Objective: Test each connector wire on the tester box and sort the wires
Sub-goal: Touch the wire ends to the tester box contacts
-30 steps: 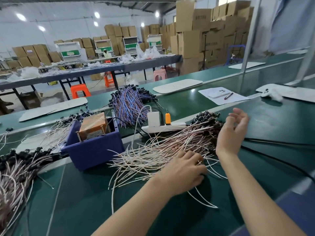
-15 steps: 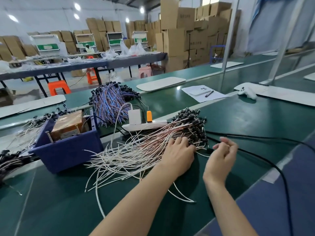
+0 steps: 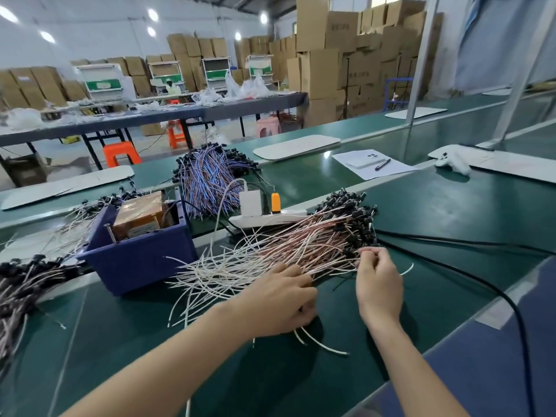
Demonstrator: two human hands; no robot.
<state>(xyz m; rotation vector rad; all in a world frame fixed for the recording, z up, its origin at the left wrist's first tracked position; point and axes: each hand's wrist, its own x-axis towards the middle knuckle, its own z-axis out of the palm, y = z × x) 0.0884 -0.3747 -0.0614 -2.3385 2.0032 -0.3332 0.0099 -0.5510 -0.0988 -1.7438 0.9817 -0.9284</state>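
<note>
Left hand [image 3: 279, 299] clamps curled fingers on the wire pile [image 3: 285, 248], steadying it while right hand [image 3: 379, 284] pinches one wire [image 3: 351, 253].

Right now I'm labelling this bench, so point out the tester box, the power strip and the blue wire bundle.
tester box [image 3: 140, 212], head view, its brown top face.
power strip [image 3: 285, 217], head view, white body right of the plugs.
blue wire bundle [image 3: 210, 176], head view, middle of the strands.
</note>
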